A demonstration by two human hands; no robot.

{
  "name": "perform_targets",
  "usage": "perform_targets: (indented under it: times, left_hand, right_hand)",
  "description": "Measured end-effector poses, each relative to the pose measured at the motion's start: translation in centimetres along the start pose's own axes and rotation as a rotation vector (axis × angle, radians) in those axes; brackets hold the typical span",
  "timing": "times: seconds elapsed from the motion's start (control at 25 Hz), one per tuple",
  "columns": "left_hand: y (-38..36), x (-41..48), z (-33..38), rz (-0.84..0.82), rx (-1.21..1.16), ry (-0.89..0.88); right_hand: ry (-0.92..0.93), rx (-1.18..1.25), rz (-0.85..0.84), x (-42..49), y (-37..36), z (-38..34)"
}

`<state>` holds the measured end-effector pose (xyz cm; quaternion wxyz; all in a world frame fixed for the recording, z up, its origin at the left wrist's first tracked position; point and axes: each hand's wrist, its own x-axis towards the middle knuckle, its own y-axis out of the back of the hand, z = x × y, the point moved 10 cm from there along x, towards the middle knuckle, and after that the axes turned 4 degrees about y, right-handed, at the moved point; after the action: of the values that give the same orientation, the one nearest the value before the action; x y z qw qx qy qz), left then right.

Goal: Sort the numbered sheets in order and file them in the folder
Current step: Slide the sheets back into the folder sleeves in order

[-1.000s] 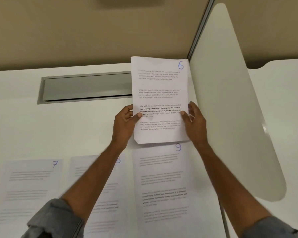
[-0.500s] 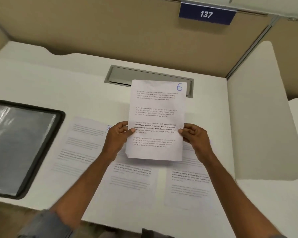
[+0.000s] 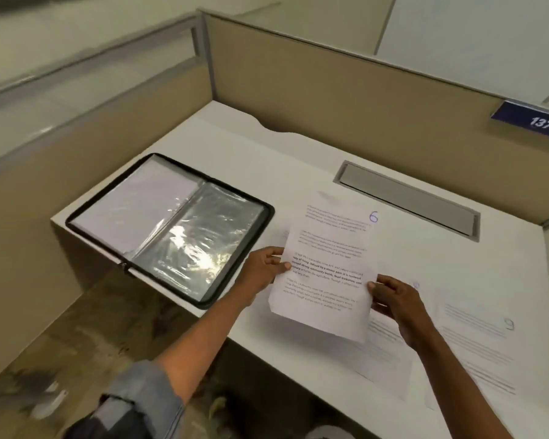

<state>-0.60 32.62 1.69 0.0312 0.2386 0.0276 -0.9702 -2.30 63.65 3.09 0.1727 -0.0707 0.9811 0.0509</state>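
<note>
Both grips are clamped on the white printed sheet numbered 6 (image 3: 327, 267), left hand (image 3: 262, 269) and right hand (image 3: 393, 301) at its side edges, above the white desk (image 3: 298, 166). The open black zip folder with clear sleeves (image 3: 171, 229) lies just left.

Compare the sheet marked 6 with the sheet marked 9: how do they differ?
Sheet 6 is gripped by the left hand and right hand; sheet 9 lies on the desk. Sheet 6 is nearer the folder than sheet 9. Both carry printed text and a handwritten number.
</note>
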Motion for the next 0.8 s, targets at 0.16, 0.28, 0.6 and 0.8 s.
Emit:
perform_targets:
  times: [0.16, 0.28, 0.6, 0.8]
  left_hand:
    - [8.3, -1.2, -0.1, 0.081, -0.012, -0.007]
    - [13.7, -0.7, -0.7, 0.160, -0.004, 0.008]
    - [21.2, 4.9, -1.3, 0.154, -0.019, 0.108]
    - [23.2, 8.6, -0.2, 0.110, 0.027, 0.111]
  right_hand:
    - [-0.011, -0.006, -0.064, 0.3, -8.7, -0.8]
    - [-0.014, -0.026, -0.106, 2.0, -13.5, -1.8]
    - [-0.079, 0.005, -0.163, 10.8, -20.2, -3.2]
    - [-0.103, 0.021, -0.144, 14.1, -21.9, -4.4]
